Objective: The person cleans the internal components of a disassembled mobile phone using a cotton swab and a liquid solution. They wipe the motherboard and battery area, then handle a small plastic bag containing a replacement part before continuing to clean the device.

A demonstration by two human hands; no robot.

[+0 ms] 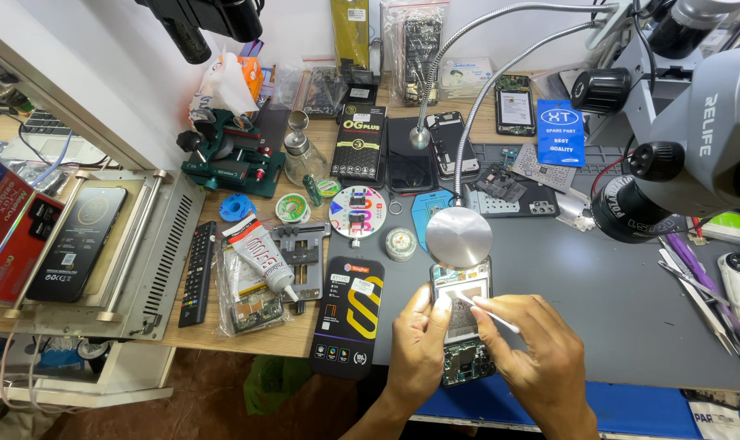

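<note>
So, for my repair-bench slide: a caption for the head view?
Left hand steadies an opened smartphone on the grey mat while right hand works it with a thin white tool.

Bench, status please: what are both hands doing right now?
Left hand grips opened phone by its edge. Right hand fingers pinch thin white tool over it. Round metal lamp head hangs just above.

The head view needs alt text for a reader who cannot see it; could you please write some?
A person's left hand steadies an opened phone on a grey mat while the right hand holds a thin white tool over it.
</note>
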